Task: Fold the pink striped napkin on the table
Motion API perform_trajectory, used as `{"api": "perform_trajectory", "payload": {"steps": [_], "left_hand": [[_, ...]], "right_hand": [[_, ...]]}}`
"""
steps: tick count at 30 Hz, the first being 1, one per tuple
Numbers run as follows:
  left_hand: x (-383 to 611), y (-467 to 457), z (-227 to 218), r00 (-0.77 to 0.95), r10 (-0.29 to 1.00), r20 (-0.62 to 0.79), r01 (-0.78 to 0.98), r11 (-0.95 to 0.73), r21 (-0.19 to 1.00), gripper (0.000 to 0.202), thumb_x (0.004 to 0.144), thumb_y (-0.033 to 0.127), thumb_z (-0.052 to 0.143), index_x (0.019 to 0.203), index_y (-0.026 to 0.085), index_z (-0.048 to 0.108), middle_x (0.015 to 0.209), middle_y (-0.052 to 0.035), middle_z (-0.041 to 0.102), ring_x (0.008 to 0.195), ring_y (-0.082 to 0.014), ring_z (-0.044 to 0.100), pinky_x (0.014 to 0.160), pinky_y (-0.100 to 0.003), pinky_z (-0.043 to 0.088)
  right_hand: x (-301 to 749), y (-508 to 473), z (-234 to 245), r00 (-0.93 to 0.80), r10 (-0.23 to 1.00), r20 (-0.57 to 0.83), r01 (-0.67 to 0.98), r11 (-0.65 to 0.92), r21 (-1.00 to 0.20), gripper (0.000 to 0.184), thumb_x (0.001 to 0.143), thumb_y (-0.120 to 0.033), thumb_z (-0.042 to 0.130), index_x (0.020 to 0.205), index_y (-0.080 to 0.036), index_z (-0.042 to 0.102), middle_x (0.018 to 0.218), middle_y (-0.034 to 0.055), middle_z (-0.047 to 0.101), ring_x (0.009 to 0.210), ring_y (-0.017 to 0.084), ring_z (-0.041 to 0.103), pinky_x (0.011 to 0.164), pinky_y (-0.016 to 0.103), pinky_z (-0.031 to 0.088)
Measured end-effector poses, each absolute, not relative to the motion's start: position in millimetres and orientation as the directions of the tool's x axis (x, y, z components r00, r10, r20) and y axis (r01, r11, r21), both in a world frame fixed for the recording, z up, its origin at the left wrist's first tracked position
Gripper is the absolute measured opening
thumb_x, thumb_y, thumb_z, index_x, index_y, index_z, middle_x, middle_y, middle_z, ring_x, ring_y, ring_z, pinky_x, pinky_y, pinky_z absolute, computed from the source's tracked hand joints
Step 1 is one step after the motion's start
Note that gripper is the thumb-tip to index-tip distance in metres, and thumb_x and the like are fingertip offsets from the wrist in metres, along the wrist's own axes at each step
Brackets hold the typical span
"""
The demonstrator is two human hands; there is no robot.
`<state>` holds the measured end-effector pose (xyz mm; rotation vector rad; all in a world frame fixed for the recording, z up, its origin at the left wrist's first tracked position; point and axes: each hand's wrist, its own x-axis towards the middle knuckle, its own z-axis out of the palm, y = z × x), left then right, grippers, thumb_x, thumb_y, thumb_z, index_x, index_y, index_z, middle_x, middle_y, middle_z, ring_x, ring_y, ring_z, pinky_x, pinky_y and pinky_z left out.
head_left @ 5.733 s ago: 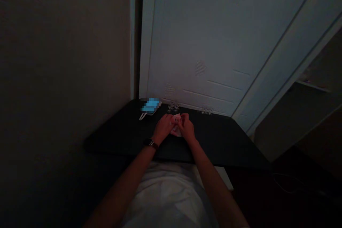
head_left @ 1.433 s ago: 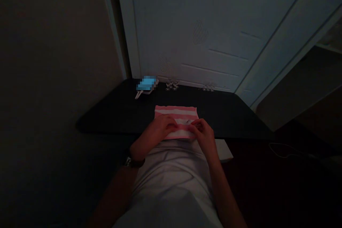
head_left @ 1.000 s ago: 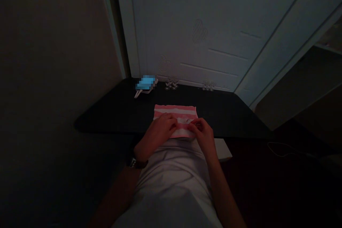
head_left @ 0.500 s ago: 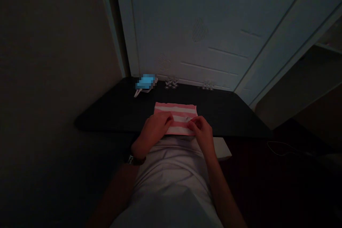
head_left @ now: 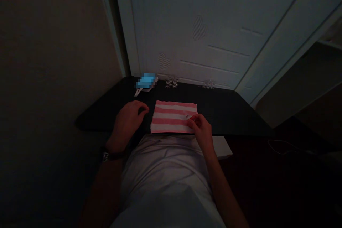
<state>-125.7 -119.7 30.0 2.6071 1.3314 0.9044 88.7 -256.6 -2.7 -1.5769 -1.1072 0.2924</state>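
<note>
Since the earlier frame, the left hand [head_left: 127,121] has moved off the cloth [head_left: 168,116] to the left; the right hand [head_left: 202,128] has kept nearly the same place at the cloth's right edge. We now see the cloth's left half uncovered.

We note the state of each hand as follows. Left hand: released, fingers curved with a gap between thumb and forefinger, over the worktop [head_left: 229,114]; we see nothing in it, and it is apart from the cloth. Right hand: fingers pinched on a small clear piece [head_left: 188,117], which shows at the fingertips over the right part of the cloth. We cannot tell whether the piece touches the fabric.

We take the key relation to be that of piece to fingers: the visible end of the piece points left and slightly away from us, out of the right fingertips. The right hand is the nearer; the left is well apart, across the cloth. The piece is too small and dim for us to fix its long axis. The cloth lies spread near the front edge, its pink and white stripes running left to right.

At the rear of the worktop we find a lit screen [head_left: 145,81], then a left cluster [head_left: 171,82] and a right cluster [head_left: 207,84] of clear items.
</note>
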Motion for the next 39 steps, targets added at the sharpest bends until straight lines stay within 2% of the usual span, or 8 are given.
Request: {"api": "perform_trajectory", "payload": {"steps": [3, 7, 10, 17, 21, 24, 33, 39], "left_hand": [[-126, -118, 26, 0.399, 0.799, 0.451, 0.754, -0.566, 0.335, 0.022, 0.078, 0.023, 0.047, 0.096, 0.02, 0.059, 0.101, -0.0045, 0.064, 0.094, -0.0201, 0.057, 0.081, -0.029, 0.043], [-125, -119, 24, 0.325, 0.849, 0.417, 0.818, -0.473, 0.327, 0.027, 0.084, 0.034, 0.039, 0.084, 0.02, 0.062, 0.088, -0.0054, 0.067, 0.081, -0.0211, 0.06, 0.071, -0.029, 0.043], [-120, -121, 22, 0.356, 0.843, 0.403, 0.803, -0.496, 0.33, 0.031, 0.085, 0.035, 0.036, 0.085, 0.019, 0.063, 0.089, -0.006, 0.067, 0.082, -0.0208, 0.061, 0.071, -0.029, 0.043], [-119, -121, 14, 0.433, 0.821, 0.371, 0.776, -0.55, 0.311, 0.017, 0.078, 0.028, 0.05, 0.085, 0.021, 0.064, 0.088, -0.005, 0.066, 0.084, -0.0205, 0.06, 0.07, -0.029, 0.044], [-123, -119, 17, 0.394, 0.835, 0.384, 0.812, -0.512, 0.281, 0.026, 0.08, 0.036, 0.045, 0.079, 0.018, 0.065, 0.084, -0.0081, 0.066, 0.08, -0.0227, 0.06, 0.068, -0.031, 0.043], [-118, -121, 19, 0.38, 0.835, 0.398, 0.798, -0.514, 0.315, 0.032, 0.083, 0.039, 0.04, 0.083, 0.018, 0.064, 0.085, -0.0072, 0.066, 0.078, -0.0211, 0.059, 0.067, -0.03, 0.042], [-88, -139, 12, 0.457, 0.764, 0.456, 0.73, -0.615, 0.299, 0.021, 0.078, 0.022, 0.045, 0.092, 0.016, 0.06, 0.093, -0.0078, 0.064, 0.088, -0.023, 0.055, 0.079, -0.034, 0.041], [-83, -145, 12, 0.438, 0.739, 0.512, 0.704, -0.636, 0.316, 0.026, 0.076, 0.013, 0.046, 0.099, 0.017, 0.057, 0.102, -0.008, 0.06, 0.098, -0.0244, 0.05, 0.086, -0.037, 0.039]], "right_hand": [[89, -256, -2, 0.529, 0.768, 0.362, 0.506, 0.057, -0.86, 0.016, 0.076, -0.035, 0.051, 0.081, -0.02, 0.055, 0.075, 0.0007, 0.061, 0.067, 0.014, 0.054, 0.061, 0.024, 0.041], [89, -257, -2, 0.523, 0.769, 0.368, 0.513, 0.06, -0.856, 0.015, 0.076, -0.034, 0.052, 0.081, -0.02, 0.055, 0.074, 0.0004, 0.061, 0.067, 0.014, 0.054, 0.062, 0.024, 0.041], [88, -258, -2, 0.526, 0.758, 0.387, 0.517, 0.077, -0.853, 0.016, 0.078, -0.035, 0.051, 0.082, -0.02, 0.055, 0.076, 0.0005, 0.061, 0.069, 0.014, 0.055, 0.064, 0.024, 0.041], [84, -258, -1, 0.523, 0.752, 0.401, 0.521, 0.091, -0.849, 0.018, 0.079, -0.037, 0.05, 0.082, -0.02, 0.055, 0.078, 0.0014, 0.061, 0.07, 0.014, 0.055, 0.065, 0.024, 0.041], [85, -257, -4, 0.527, 0.75, 0.4, 0.521, 0.086, -0.849, 0.017, 0.078, -0.036, 0.051, 0.082, -0.021, 0.055, 0.077, 0.0009, 0.061, 0.069, 0.014, 0.055, 0.064, 0.024, 0.041], [84, -254, -3, 0.526, 0.748, 0.404, 0.519, 0.094, -0.85, 0.016, 0.079, -0.036, 0.05, 0.082, -0.021, 0.054, 0.076, 0.0006, 0.061, 0.068, 0.014, 0.055, 0.064, 0.024, 0.041], [73, -246, 3, 0.407, 0.767, 0.496, 0.615, 0.172, -0.77, 0.009, 0.077, -0.026, 0.052, 0.083, -0.02, 0.055, 0.081, 0.0009, 0.059, 0.073, 0.013, 0.054, 0.069, 0.024, 0.04], [73, -244, 3, 0.366, 0.813, 0.452, 0.645, 0.128, -0.753, 0.009, 0.076, -0.025, 0.051, 0.082, -0.02, 0.055, 0.077, 0.0004, 0.058, 0.069, 0.013, 0.052, 0.065, 0.024, 0.04]]}}
